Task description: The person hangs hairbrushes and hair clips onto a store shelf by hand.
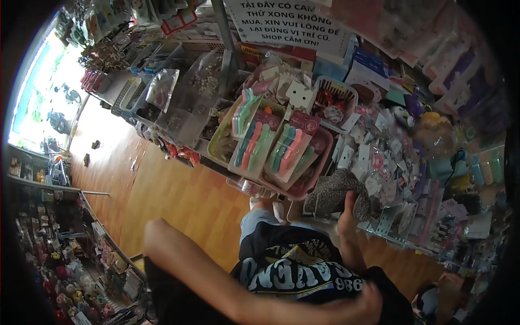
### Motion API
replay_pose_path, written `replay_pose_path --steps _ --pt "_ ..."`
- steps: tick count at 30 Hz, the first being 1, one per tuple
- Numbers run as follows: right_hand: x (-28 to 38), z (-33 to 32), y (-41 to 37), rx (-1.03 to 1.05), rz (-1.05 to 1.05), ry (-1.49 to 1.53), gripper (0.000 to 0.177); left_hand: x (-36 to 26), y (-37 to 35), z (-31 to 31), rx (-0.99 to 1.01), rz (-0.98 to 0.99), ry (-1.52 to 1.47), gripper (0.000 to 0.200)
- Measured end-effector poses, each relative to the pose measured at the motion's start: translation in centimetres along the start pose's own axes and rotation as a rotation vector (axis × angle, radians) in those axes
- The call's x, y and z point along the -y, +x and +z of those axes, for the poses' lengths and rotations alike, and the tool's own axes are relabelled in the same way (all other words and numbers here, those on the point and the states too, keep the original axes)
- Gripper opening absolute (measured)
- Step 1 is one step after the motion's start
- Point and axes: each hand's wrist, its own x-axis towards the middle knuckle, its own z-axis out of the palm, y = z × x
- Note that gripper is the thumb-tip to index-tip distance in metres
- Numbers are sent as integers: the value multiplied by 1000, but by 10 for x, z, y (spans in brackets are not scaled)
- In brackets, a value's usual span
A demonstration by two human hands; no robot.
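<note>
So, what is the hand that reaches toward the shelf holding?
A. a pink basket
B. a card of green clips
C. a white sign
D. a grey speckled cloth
D: the right hand has its thumb pressed over the grey speckled cloth, just below the pink basket.

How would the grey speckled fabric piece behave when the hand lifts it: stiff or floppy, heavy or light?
The grey fabric piece is probably soft and floppy: it bulges and folds under the right hand. It seems light, as one hand alone holds it up. Its fuzzy surface should hardly slip in the grip.
</note>
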Motion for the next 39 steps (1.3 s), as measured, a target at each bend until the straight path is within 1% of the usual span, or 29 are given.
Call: replay_pose_path --steps 2,3,4,5,6,8,12,13,15,17,19,20,22,23,24,25,26,27,28,29,30,31,32,33,34,35,36,37,39 --pt "13 -1 3 219 5 136 39 66 12 36 84 -229 -103 31" --pt "21 -1 5 328 6 205 38 60 5 43 123 -342 -153 34" --pt "28 -1 5 428 8 273 38 92 -10 69 105 -698 -130 39" --pt "33 1 5 518 8 340 38 123 -28 103 -151 -887 -85 40" --pt "37 1 4 510 7 340 38 151 -59 141 -219 -1034 -67 43" --pt "45 3 7 648 39 272 44 166 -82 161 10 -1264 -104 45" --pt "32 10 1 665 -89 182 47 175 -96 177 109 -1268 -73 57" --pt "45 14 -2 710 193 374 50 178 -98 177 50 -1241 -92 56" --pt "42 21 -1 726 98 433 48 175 -102 177 -10 -1216 -106 55" --pt "54 36 4 728 2 500 47 158 -91 164 -379 -1328 -533 44" --pt "82 58 13 641 421 404 37 120 -62 137 -685 -1332 -1119 41" --pt "83 71 20 633 426 401 37 101 -53 136 -728 -1252 -1070 42" --pt "74 95 31 591 47 91 27 68 -41 139 -724 -1165 -966 43" --pt "64 101 31 595 43 93 27 55 -39 138 -678 -1155 -907 44" --pt "53 109 30 584 -97 60 27 40 -42 133 -681 -1156 -899 44" --pt "49 114 30 572 -236 26 27 24 -47 128 -807 -1213 -975 38" --pt "52 118 29 586 -232 31 27 14 -52 123 -933 -1276 -1048 33" --pt "58 118 27 523 -362 -39 29 11 -56 120 -931 -1287 -1044 33" --pt "61 119 25 463 -495 -108 32 8 -61 116 -962 -1209 -1064 38" --pt "61 119 21 478 -499 -107 32 7 -64 114 -999 -1128 -1078 42" --pt "61 120 16 475 -689 -214 32 8 -67 113 -1012 -1135 -1064 42" --pt "62 122 12 464 -879 -317 32 10 -71 115 -1099 -1299 -1221 50" --pt "63 127 9 474 -882 -307 32 13 -78 116 -1179 -1460 -1382 58" --pt "64 132 6 536 -894 -213 29 16 -103 129 -1165 -1456 -1712 68" --pt "64 134 2 600 -900 -120 27 21 -94 120 -1171 -1467 -1702 68" --pt "69 134 -2 610 -898 -116 27 32 -74 107 -1184 -1264 -1822 66" --pt "78 132 -5 773 -596 4 25 39 -64 100 -1188 -1052 -1929 66" --pt "82 131 -7 918 -285 121 24 40 -68 101 -1194 -1055 -1923 66" --pt "55 135 -18 815 -335 43 23 40 -80 105 -1287 -1137 -1864 62"
